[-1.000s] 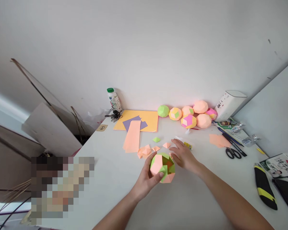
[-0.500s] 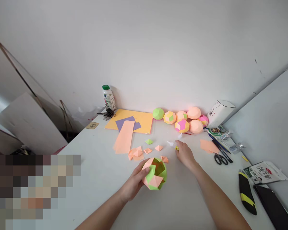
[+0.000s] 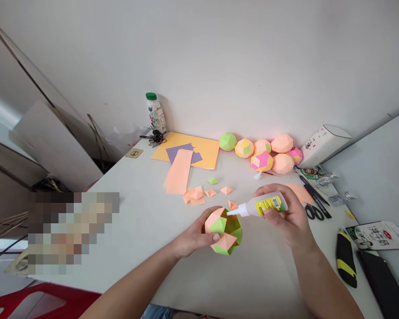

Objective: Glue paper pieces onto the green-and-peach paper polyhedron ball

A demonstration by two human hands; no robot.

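Observation:
My left hand is closed around a hollow paper ball made of folded green and peach pieces, its open side turned to the right. In my right hand lies a glue bottle, tilted sideways with its white nozzle pointing left. The nozzle tip is at the rim of the ball's opening; I cannot tell whether it touches the paper. Beyond the ball lie several folded peach pieces and one green folded piece.
Finished paper balls cluster against the wall. Peach strips lie over purple and orange sheets. Scissors, pens, a black-and-yellow tool and a dark flat object line the right side. A green-capped bottle stands at back left.
My right hand has picked the glue bottle up from the table and brought its nozzle to the paper ball. The view has shifted, and the ball has been turned a little in my left hand.

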